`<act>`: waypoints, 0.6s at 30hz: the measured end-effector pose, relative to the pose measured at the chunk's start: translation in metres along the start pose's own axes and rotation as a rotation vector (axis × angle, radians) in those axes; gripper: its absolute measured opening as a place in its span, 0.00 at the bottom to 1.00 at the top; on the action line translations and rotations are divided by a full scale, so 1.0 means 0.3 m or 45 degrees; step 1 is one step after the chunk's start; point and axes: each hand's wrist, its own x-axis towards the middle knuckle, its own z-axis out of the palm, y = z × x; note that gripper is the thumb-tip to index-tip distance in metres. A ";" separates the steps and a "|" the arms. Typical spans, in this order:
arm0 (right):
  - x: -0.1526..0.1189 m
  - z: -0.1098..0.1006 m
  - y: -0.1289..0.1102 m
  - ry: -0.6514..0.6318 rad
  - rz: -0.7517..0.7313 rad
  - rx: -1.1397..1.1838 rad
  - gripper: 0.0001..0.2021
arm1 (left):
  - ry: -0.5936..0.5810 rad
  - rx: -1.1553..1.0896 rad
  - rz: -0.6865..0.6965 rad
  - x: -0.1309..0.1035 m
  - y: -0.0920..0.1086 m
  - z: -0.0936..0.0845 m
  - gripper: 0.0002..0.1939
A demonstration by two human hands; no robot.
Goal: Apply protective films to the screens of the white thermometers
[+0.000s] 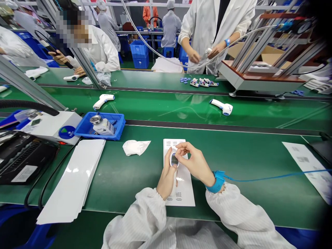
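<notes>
In the lower middle of the head view, the left hand (166,180) is clamping a small white device (174,159) with a grey screen, thumb and fingers wrapping its sides. The right hand (195,163) is meeting it from the right, bent fingertips touching the device beside the screen; whether they are gripping something thin, I cannot tell. Below both hands, a printed sheet (185,188) is lying on the green table (238,152). A blue strap (218,181) is circling the right wrist, its cord (275,177) running toward the right edge. Left of the sheet, a crumpled tissue (135,147) is lying; farther left, a paper stack (72,176) is resting aslant. At centre left, a blue tray (114,136) is holding a bottle (104,128) with a metal cap. Across the upper middle, two white gun-shaped tools (225,108) are lying well apart on the green belt (155,107). Above, a co-worker (199,24) in a white coat is holding something small and white.
</notes>
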 end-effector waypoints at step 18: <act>-0.015 0.000 -0.005 0.058 -0.068 -0.098 0.09 | -0.013 0.043 0.012 -0.003 -0.008 -0.005 0.32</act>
